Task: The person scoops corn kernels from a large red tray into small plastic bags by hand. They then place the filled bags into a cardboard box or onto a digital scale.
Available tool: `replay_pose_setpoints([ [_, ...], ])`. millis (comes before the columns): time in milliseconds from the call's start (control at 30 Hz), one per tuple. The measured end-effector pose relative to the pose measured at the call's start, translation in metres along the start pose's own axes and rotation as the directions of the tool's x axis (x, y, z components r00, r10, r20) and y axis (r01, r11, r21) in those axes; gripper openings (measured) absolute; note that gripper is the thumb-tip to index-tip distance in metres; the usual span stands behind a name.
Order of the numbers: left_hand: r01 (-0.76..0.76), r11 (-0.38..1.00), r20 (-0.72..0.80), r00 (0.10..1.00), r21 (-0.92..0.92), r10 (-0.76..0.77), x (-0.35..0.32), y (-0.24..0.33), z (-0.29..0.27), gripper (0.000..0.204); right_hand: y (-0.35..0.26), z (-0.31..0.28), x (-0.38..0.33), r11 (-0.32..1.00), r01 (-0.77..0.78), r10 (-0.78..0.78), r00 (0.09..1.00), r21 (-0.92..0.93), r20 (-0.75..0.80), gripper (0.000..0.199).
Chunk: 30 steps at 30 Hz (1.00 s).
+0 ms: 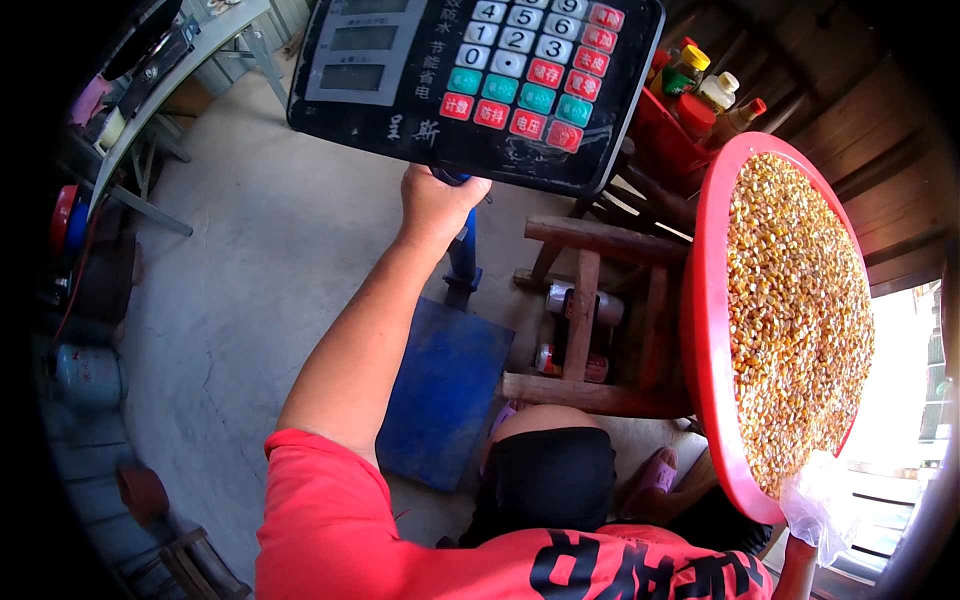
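Note:
My left hand (435,203) reaches forward and is closed round the blue post (463,255) of a platform scale, just under its black keypad display (420,125). The scale's blue platform (440,390) lies on the floor below. At the lower right, my right hand (797,558) holds a clear plastic bag (822,505) against the near rim of a large red basin (708,400). Its fingers are partly covered by the bag. Loose yellow corn kernels (795,320) fill the basin.
A wooden stool (585,315) stands beside the basin, with cans (585,303) beneath it. Behind it, a red crate (665,135) holds several bottles. A table (190,75) stands at far left, above a gas cylinder (88,375). Another small stool (195,560) is at lower left.

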<state>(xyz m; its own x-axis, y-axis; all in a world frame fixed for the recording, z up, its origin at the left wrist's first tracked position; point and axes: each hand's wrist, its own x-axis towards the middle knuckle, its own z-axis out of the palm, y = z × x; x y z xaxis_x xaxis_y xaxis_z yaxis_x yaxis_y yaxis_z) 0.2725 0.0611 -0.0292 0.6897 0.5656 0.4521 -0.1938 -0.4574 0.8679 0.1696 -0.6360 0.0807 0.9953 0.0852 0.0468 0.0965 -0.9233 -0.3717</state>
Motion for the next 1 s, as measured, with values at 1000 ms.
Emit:
replay_pose_setpoints([
  [1000,0.154,0.986,-0.229,0.959,-0.066,-0.166,0.123,-0.044,0.017,0.026,0.035,0.002,-0.039,0.947,-0.044,0.040,0.999,-0.319,-0.021,0.048],
])
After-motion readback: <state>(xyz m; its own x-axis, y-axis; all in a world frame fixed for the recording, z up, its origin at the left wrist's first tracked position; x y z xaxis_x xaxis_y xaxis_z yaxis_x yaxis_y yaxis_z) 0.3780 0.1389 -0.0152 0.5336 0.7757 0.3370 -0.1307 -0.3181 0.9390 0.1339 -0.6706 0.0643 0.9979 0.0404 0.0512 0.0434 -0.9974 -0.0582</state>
